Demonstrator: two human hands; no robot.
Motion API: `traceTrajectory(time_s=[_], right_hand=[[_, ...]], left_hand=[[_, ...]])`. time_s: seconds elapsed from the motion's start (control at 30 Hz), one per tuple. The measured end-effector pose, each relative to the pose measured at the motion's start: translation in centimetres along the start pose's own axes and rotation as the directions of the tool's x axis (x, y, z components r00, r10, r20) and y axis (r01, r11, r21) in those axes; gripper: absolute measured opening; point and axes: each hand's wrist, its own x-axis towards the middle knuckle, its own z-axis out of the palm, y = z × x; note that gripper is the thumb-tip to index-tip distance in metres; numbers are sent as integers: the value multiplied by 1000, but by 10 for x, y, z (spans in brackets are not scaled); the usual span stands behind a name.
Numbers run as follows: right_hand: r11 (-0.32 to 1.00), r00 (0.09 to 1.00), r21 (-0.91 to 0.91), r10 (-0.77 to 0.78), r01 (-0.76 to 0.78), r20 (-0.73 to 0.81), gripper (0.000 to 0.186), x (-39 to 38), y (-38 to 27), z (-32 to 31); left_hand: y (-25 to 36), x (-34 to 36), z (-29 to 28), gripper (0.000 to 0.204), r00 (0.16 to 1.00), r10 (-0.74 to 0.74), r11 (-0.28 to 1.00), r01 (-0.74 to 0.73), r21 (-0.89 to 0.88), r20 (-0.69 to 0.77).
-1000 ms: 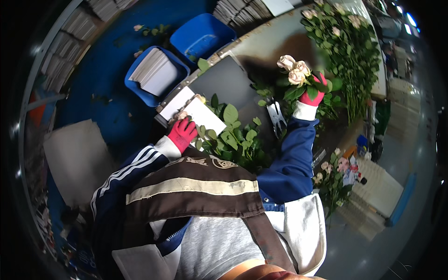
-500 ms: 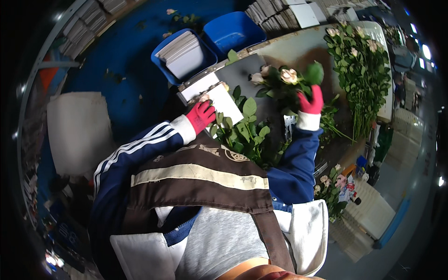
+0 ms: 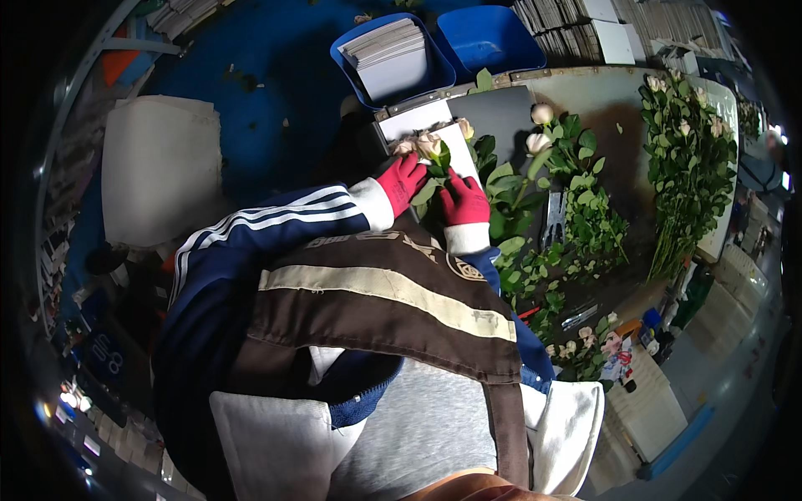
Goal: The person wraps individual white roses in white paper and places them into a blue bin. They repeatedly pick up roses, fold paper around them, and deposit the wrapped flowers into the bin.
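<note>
My left hand [image 3: 403, 182], in a pinkish-red glove, has its fingers curled round pale pink roses [image 3: 404, 147] lying on a white sheet [image 3: 426, 115]. Close by on the right, my right hand [image 3: 464, 201], gloved the same way, grips a cream-pink rose [image 3: 429, 145] below its bloom, among its leaves. The stems under both hands are partly hidden. Another cream bloom [image 3: 465, 129] shows just above the right hand. Leafy rose stems [image 3: 508, 204] lie right of the sheet.
Two more roses [image 3: 539, 144] lie on the dark mat. A large bunch of roses [image 3: 687, 167] rests at the table's right end. Behind the table stand a blue bin [image 3: 436, 71] with stacked sheets and another blue bin [image 3: 493, 40]. A metal tool [image 3: 554, 219] lies by cut leaves [image 3: 593, 225].
My right hand has come left from over the mat, bringing a rose to the white sheet beside my left hand. The view has shifted, so the table appears farther right.
</note>
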Motion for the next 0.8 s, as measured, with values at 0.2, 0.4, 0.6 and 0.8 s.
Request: traceTrajectory(time_s=[0.2,0.4,0.6,0.8], right_hand=[[996,958,85,-60,38,282,43,13,13,-15],[983,831,-179,-59,-49,-553,37,106,131,-124],[951,913,-305,-166,49,-373,38,138,195,-121],[987,914,-153,-112,55,-389,35,68,4,-140]], left_hand=[[-7,1,3,52,998,24,991,-31,-128,-55],[-4,3,-3,54,999,-36,999,36,20,10],[-3,1,-1,55,1000,8,987,-9,160,2],[-2,5,5,51,998,-55,998,55,-19,-15]])
